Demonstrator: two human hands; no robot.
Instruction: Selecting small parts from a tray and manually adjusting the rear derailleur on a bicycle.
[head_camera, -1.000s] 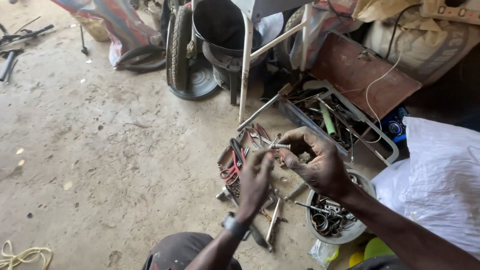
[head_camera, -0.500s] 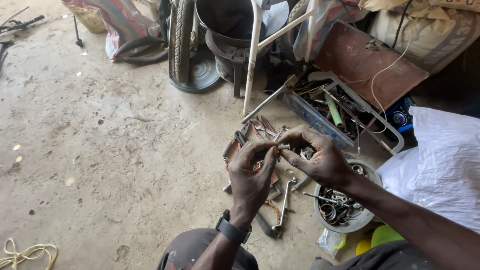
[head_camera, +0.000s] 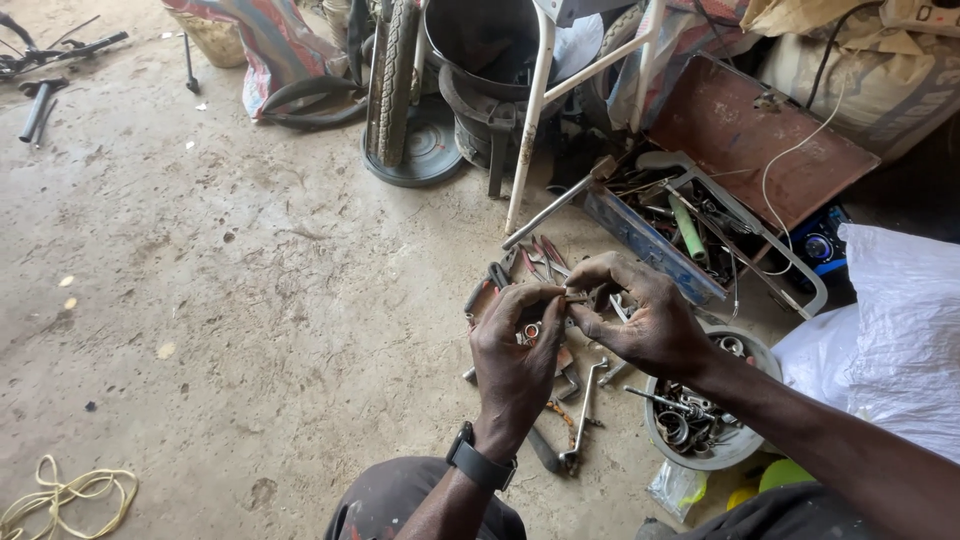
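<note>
Dusty concrete floor (head_camera: 250, 300): left hand (head_camera: 515, 355) and right hand (head_camera: 640, 320) together pinch a small metal part (head_camera: 575, 296), lying crosswise between their fingertips.

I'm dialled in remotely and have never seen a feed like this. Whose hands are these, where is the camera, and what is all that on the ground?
There is one view only, from a camera worn on the person's head, looking down at their own two bare hands. The left hand, with a black wristwatch, and the right hand pinch a small metal part between their fingertips; what kind of part is too small to tell. Below them, on the dusty concrete floor, lie loose spanners and pliers. To the right stands a round grey bowl of metal fittings, and behind it an open, rusty blue metal toolbox. A white plastic sack lies at far right, and an upright tyre stands farther back.
</note>
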